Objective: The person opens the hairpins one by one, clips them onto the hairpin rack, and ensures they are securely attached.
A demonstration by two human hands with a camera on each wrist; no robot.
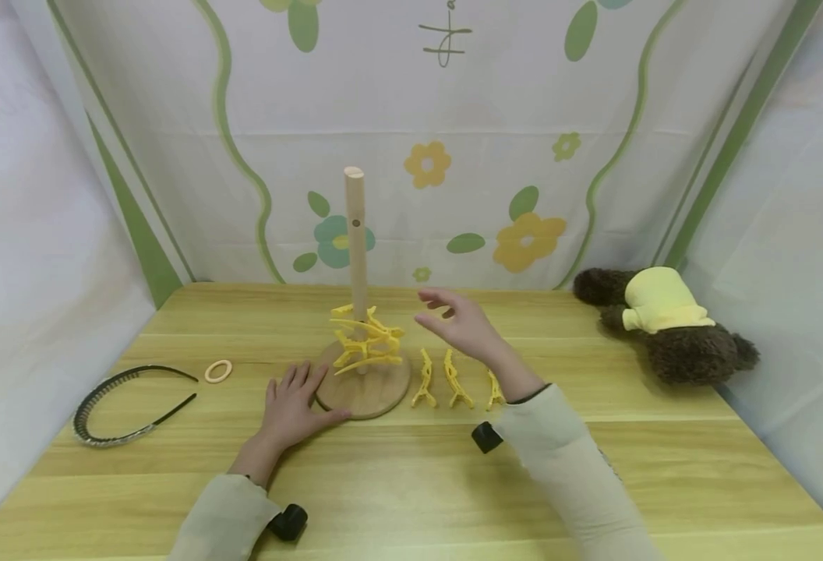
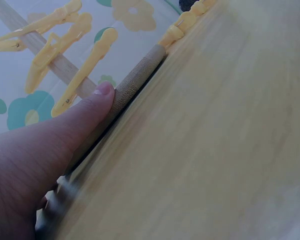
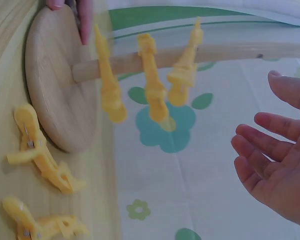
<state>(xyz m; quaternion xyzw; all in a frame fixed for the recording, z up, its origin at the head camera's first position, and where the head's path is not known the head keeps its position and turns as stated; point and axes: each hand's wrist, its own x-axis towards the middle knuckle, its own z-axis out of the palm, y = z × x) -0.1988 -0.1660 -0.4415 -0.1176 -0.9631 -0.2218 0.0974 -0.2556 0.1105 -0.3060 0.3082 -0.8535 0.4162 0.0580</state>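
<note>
A round wooden base (image 1: 378, 399) stands on the table and bears an upright wooden post (image 1: 358, 265). Several yellow hair clips (image 1: 368, 347) are clamped round the post's lower part, one above another. At the base's left and front edge rests my left hand (image 1: 294, 411), fingers spread, with the thumb (image 2: 97, 97) touching the rim. My right hand (image 1: 464, 326) hovers right of the post, apart from it, fingers loosely bent and holding nothing. Below it, more yellow hair clips (image 1: 425, 380) lie in a row right of the base; my right wrist partly covers the rightmost.
A dark toothed headband (image 1: 105, 442) lies at the left of the table, with a small pale ring (image 1: 209, 374) beside it. A brown plush toy in a yellow shirt (image 1: 664, 300) lies at the back right. Behind the table hangs a flower-patterned cloth (image 1: 482, 187).
</note>
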